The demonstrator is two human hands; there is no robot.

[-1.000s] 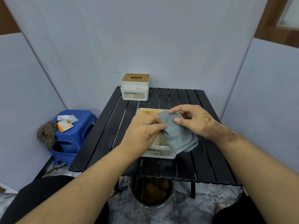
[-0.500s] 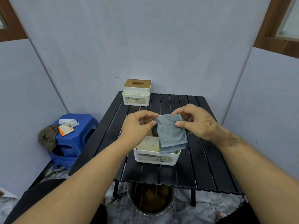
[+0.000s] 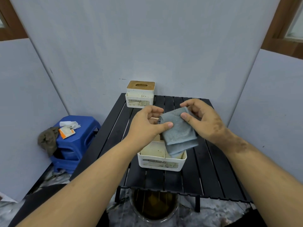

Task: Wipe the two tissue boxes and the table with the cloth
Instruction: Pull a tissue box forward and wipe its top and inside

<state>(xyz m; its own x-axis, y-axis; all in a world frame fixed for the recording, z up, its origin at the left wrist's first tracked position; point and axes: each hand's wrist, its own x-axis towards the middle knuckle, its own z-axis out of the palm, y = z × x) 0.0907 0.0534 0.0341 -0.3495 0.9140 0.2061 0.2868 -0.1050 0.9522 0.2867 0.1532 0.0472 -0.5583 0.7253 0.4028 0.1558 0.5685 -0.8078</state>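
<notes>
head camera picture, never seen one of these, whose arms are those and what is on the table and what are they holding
The picture comes from a wide-angle camera worn on a person's head, looking forward and down, so the two bare arms reaching in from the bottom are the wearer's own. There is no machine here.

Both hands hold a folded grey-blue cloth up above the table: the left hand pinches its left edge, the right hand its upper right corner.

Below is a black slatted table. On it stand two white tissue boxes: the near tissue box, right under the cloth, looks open on top, and the far tissue box at the back edge has a wooden lid with a slot.

Left of the table is a blue stool with a small packet and crumpled paper on it.
</notes>
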